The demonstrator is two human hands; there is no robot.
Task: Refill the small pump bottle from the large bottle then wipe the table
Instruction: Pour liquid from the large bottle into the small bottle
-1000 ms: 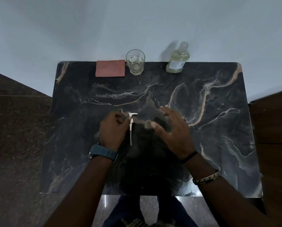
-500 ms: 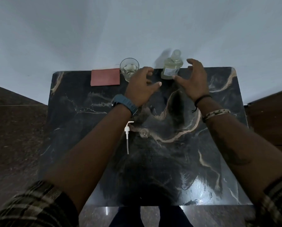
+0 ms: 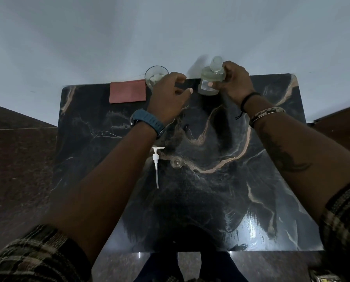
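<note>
While the marble table (image 3: 271, 139) stays dry, spill risk is the pour. Right hand (image 3: 234, 83) grips the large bottle (image 3: 210, 82) at the far edge; its cap looks on. Left hand (image 3: 169, 98) hangs open, empty, near the glass (image 3: 154, 77). Small pump bottle (image 3: 177, 161) stands mid-table with a narrow open mouth, unsteadied, easy to miss or tip. Pump head (image 3: 156, 159) lies just beside it.

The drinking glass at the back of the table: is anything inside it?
The glass shows pale, blurry lumps near its bottom; what they are is unclear. The left hand covers its lower right side.
</note>
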